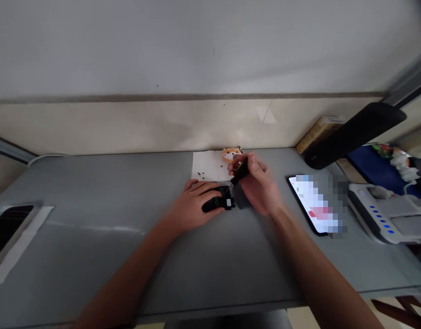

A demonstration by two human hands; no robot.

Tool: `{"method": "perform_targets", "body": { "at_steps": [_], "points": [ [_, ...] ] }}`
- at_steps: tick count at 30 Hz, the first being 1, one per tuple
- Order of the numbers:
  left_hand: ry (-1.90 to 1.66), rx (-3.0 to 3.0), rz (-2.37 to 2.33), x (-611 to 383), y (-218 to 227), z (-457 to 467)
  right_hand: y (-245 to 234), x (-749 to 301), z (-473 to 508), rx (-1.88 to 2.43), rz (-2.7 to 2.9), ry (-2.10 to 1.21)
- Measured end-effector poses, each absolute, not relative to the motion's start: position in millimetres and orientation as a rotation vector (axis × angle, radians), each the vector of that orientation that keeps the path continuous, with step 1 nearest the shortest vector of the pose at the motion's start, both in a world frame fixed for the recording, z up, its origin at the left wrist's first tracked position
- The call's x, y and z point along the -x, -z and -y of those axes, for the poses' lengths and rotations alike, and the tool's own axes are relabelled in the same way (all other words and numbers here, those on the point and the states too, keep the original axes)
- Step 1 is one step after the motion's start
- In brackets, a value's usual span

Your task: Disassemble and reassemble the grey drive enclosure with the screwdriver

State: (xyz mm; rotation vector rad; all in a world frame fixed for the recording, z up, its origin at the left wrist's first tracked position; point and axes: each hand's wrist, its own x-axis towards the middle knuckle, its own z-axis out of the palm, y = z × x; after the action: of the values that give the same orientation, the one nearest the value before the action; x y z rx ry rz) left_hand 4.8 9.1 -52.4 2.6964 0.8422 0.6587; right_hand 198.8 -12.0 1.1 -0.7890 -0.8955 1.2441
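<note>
My left hand [193, 205] rests over a small black device [217, 204], probably a computer mouse with its casing open, and grips it against the grey table. My right hand [256, 185] is shut on a black-handled screwdriver [240, 172], whose thin tip points down into the device. Just behind them lies a white paper sheet [207, 165] with several small black screws [201, 176] on it. An orange cartoon-dog figure [230, 154] sits at the paper's far edge, partly hidden by my right hand.
To the right lie a smartphone [313, 204] with a pixelated screen and a grey device with blue lights [381, 214]. A black lamp head [354, 135] overhangs the back right corner, near a book [320, 135]. A dark-screened tablet [10, 228] lies at the left edge.
</note>
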Motion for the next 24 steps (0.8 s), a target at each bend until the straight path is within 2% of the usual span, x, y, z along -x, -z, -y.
{"method": "perform_targets", "body": {
  "at_steps": [6,18,24],
  "points": [
    [-0.603,-2.715,-0.840,-3.5,50.8,-9.4,7.6,-194.3,8.7,0.861,0.953,-1.124],
    [-0.630,-2.770,-0.777,2.4,53.9,-10.4,3.3,-203.2,9.9,0.828,0.886,-1.232],
    [-0.604,-2.763,-0.798,2.3,54.0,-10.3,7.1,-198.8,4.6,0.858,0.919,-1.099]
  ]
}}
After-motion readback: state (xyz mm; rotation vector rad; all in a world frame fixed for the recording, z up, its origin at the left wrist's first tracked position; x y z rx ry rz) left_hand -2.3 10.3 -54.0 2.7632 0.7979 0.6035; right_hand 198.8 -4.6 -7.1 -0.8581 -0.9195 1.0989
